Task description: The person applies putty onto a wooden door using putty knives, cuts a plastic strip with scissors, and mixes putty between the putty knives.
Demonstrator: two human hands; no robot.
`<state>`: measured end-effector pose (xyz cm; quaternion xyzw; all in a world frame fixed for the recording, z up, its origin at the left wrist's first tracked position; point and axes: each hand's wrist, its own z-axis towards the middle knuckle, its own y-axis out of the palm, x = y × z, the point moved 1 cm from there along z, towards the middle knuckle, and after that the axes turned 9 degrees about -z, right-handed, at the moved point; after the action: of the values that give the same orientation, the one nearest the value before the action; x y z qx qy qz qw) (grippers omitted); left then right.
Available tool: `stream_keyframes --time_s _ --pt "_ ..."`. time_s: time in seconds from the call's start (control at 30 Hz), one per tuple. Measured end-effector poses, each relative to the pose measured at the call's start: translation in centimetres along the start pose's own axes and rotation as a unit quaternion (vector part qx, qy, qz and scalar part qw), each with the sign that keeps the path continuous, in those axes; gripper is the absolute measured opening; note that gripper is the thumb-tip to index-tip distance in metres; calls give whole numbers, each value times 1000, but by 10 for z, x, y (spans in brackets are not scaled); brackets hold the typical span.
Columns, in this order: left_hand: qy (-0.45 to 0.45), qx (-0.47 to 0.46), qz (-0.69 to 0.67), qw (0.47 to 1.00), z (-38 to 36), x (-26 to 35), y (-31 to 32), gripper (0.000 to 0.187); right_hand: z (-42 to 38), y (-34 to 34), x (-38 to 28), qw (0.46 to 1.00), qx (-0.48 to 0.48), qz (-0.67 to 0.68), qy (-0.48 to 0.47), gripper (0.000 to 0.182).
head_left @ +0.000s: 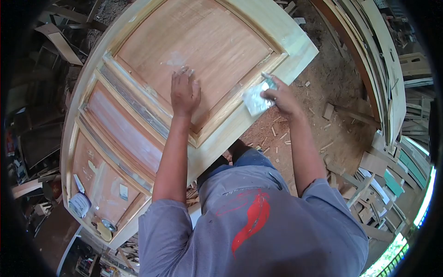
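A wooden panelled door [272,74] lies flat in front of me, with pale frame strips around reddish panels. My left hand [184,94] is over its large panel, fingers stretched out with whitish dust on the tips, holding nothing. A pale smear [175,59] marks the panel just beyond those fingertips. At the door's right edge, my right hand [281,98] grips a crumpled, shiny whitish plastic packet [257,99] between thumb and fingers. Whitish patches also streak the narrower middle panel [124,124].
On the door's lower left stand a labelled tub [80,205], a white scraper-like blade [78,183], a small pale square [123,192] and a round metal lid [109,225]. Long boards [364,60] lean at right. Wood offcuts [327,111] litter the dirt floor.
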<state>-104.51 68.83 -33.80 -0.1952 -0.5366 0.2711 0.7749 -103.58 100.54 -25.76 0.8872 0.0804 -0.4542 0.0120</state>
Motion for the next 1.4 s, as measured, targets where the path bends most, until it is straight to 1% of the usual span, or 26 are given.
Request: stream_keyframes --time_s 0.03,0.07,0.17,0.2,0.3,0.33,0.37,0.43,0.5,0.6,0.77,0.87,0.93,1.07,1.17,1.2,1.3,1.4 --pt "-2 0 -2 1000 -4 5 0 39 -6 -1 7 1000 -17 -14 16 77" --pt "-3 -1 -5 1000 -7 10 1 38 -7 9 15 999 -34 10 14 85" --pt "-8 5 18 1000 -7 -3 9 40 2 35 38 998 -43 -44 -9 81" --pt "-7 7 22 1000 -3 -7 9 41 3 43 43 999 -11 6 -38 70" --pt "-4 5 40 999 -1 -16 16 45 0 34 55 993 99 43 -37 48" --pt "0 2 54 999 0 -16 17 47 -1 26 55 990 129 29 -42 29" --pt "4 0 68 998 1 -16 18 48 -1 14 53 989 137 -36 -50 27" --pt "10 -7 74 997 2 -19 20 49 1 -9 24 973 148 -167 -63 23" --pt "13 -13 78 997 1 -20 21 50 32 -38 10 976 55 -207 -42 28" --pt "13 -16 80 997 3 -19 22 51 64 -41 -13 968 -18 -249 -7 25" --pt "11 -16 64 998 6 -15 19 51 84 -23 -1 966 1 -260 17 24" --pt "17 -7 59 998 6 -17 19 51 82 -19 0 970 20 -243 23 22" --pt "10 -8 61 998 6 -18 20 52 81 -20 1 967 16 -255 22 22" --pt "-8 -3 62 998 5 -17 18 54 74 -14 4 975 32 -221 15 20" --pt "-2 -1 67 998 5 -17 19 54 76 -12 7 974 39 -223 18 22" --pt "-1 -1 67 998 6 -16 19 54 77 -8 9 962 54 -269 1 24" --pt "-2 -2 63 998 5 -15 18 54 78 -7 13 948 84 -307 -23 29" --pt "-4 1 62 998 5 -15 16 53 82 -11 14 978 46 -202 29 30"
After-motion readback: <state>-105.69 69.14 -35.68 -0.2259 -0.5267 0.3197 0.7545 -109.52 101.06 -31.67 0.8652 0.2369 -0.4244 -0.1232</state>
